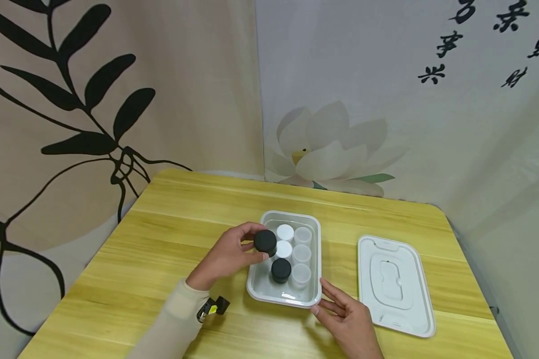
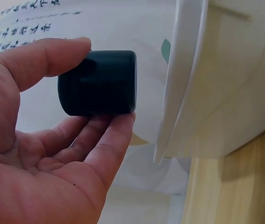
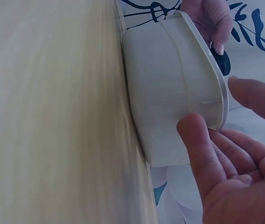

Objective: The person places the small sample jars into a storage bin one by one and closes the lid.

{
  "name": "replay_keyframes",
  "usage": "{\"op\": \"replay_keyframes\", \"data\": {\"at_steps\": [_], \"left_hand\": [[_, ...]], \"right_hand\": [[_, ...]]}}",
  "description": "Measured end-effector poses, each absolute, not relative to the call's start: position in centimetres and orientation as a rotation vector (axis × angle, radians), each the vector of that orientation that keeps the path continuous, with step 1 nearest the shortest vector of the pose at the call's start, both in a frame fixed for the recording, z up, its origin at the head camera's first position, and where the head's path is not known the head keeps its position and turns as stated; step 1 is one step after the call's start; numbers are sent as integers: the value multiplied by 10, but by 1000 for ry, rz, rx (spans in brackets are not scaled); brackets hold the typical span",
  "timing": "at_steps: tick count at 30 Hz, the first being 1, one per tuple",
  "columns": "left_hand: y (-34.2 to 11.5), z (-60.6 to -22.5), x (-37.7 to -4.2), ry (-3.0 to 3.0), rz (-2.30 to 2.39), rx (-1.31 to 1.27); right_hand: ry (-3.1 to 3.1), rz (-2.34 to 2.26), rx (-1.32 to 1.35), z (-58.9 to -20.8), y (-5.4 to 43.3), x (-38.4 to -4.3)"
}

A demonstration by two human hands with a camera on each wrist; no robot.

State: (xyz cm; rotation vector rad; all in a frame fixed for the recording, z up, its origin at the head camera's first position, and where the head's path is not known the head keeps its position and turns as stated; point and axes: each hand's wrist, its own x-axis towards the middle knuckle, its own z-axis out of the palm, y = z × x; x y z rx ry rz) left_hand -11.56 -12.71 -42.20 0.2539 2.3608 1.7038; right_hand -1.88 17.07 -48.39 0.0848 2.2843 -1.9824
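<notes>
My left hand (image 1: 226,257) pinches a small black cylindrical jar (image 1: 265,241) between thumb and fingers, above the left rim of a white plastic box (image 1: 269,295). From the left wrist, the jar (image 2: 99,84) appears lying sideways across the view. Another black jar (image 1: 281,269) stands inside the box, along with two white-topped jars (image 1: 284,249) and a column of translucent-topped ones (image 1: 301,254). At the box's near right corner is my right hand (image 1: 350,321), its fingers extended. One fingertip (image 3: 193,123) rests against the box's outer wall (image 3: 155,88).
A white lid (image 1: 395,286) lies flat on the wooden table (image 1: 197,209), to the right of the box. Printed curtains (image 1: 215,89) hang behind the table. A small black device (image 1: 222,304) is strapped to the left wrist.
</notes>
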Motion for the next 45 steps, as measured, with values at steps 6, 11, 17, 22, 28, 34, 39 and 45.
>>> {"op": "replay_keyframes", "data": {"at_steps": [6,11,17,22,28,34,39,45], "left_hand": [[-123,-425,-112,2342,1659,305],[-119,-425,-108,2294,1641,345],[-113,-424,-106,2299,1542,424],[-110,-426,-106,2283,1449,474],[-108,-426,-106,2249,1387,517],[-107,-426,-108,2263,1323,555],[-106,-425,-109,2293,1242,575],[-103,-421,-110,2335,1138,614]], "right_hand": [[2277,-1989,81,-484,170,-18],[2288,-1988,63,-484,170,-19],[2282,-1990,66,-485,170,-19],[2278,-1994,60,-485,170,-19],[2283,-1979,75,-483,170,-19],[2284,-1981,75,-484,170,-19],[2287,-1986,62,-486,170,-19],[2290,-1991,58,-486,171,-20]]}}
